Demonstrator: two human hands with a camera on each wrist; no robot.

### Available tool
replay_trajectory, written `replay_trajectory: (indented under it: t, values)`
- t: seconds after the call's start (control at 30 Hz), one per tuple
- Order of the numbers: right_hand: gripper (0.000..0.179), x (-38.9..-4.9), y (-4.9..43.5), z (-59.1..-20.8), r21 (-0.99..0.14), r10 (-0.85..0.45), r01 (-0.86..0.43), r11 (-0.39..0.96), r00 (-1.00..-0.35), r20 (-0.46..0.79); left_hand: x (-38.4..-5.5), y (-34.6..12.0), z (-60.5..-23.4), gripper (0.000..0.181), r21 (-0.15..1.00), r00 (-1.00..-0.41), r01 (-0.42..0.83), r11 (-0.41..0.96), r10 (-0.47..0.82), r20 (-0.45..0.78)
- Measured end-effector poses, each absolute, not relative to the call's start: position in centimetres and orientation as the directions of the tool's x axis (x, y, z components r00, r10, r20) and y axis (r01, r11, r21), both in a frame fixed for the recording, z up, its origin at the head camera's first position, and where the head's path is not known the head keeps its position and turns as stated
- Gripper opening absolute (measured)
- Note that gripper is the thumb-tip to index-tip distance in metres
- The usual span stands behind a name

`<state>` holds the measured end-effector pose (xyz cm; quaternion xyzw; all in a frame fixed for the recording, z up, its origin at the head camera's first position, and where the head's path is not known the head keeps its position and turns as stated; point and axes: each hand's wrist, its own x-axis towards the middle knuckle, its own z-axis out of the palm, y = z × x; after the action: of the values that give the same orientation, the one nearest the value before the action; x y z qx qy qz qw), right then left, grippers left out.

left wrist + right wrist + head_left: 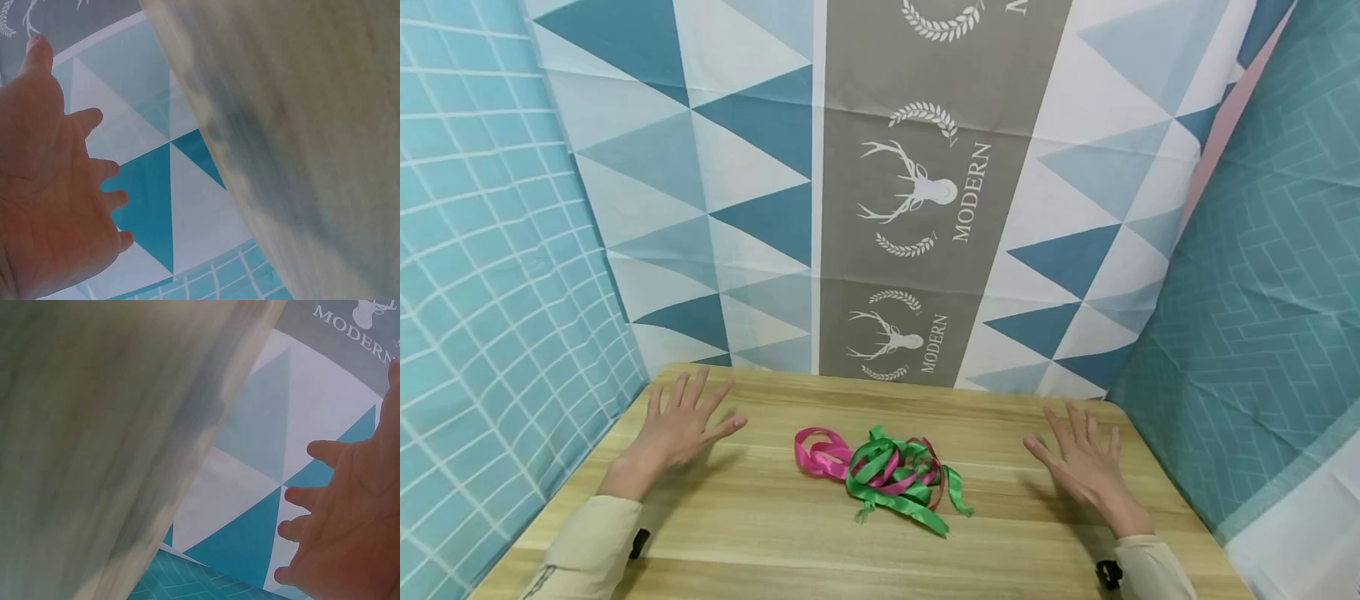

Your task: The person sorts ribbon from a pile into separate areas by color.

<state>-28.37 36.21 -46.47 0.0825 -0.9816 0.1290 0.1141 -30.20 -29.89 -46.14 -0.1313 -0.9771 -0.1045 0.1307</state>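
A loose tangle of satin ribbons lies mid-table in the head view. The green ribbon (906, 500) loops over most of the heap, its cut ends trailing toward the front and right. From the left side a pink ribbon (820, 454) sticks out in loops and also winds through the green. Left of the heap, my left hand (677, 425) is spread, holding nothing. My right hand (1084, 462) is likewise spread, to the right of the ribbons and apart from them. Both wrist views show bare palms, the left palm (50, 187) and the right palm (356, 506), with fingers extended.
The wooden table (737, 533) has a back edge close to a hanging patterned cloth (760, 250). A blue tile-print sheet (475, 292) borders the left side, and a teal sheet (1262, 275) borders the right. Dark bands show at both sleeve cuffs.
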Motion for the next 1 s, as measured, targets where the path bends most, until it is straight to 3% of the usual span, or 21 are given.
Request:
replay_trajectory:
  t: [0.27, 0.6, 1.0]
  values:
    - [0.084, -28.2, 36.0, -45.9, -0.27, -0.118, -0.179, 0.946, -0.967, 0.225, -30.1, -29.8, -46.2, 0.08, 0.193, -0.917, 0.312, 0.93, 0.242, 0.316]
    - [0.068, -29.3, 34.0, -45.0, -0.46, -0.146, -0.255, 0.851, -0.955, 0.258, -29.8, -28.1, -43.8, 0.082, 0.201, -0.913, 0.353, 0.914, 0.29, 0.287]
    - [0.046, -30.9, 27.2, -41.4, -0.363, -0.247, -0.397, 0.843, -0.885, 0.395, -29.4, -25.1, -43.0, 0.061, 0.204, -0.848, 0.489, 0.848, 0.407, 0.34]
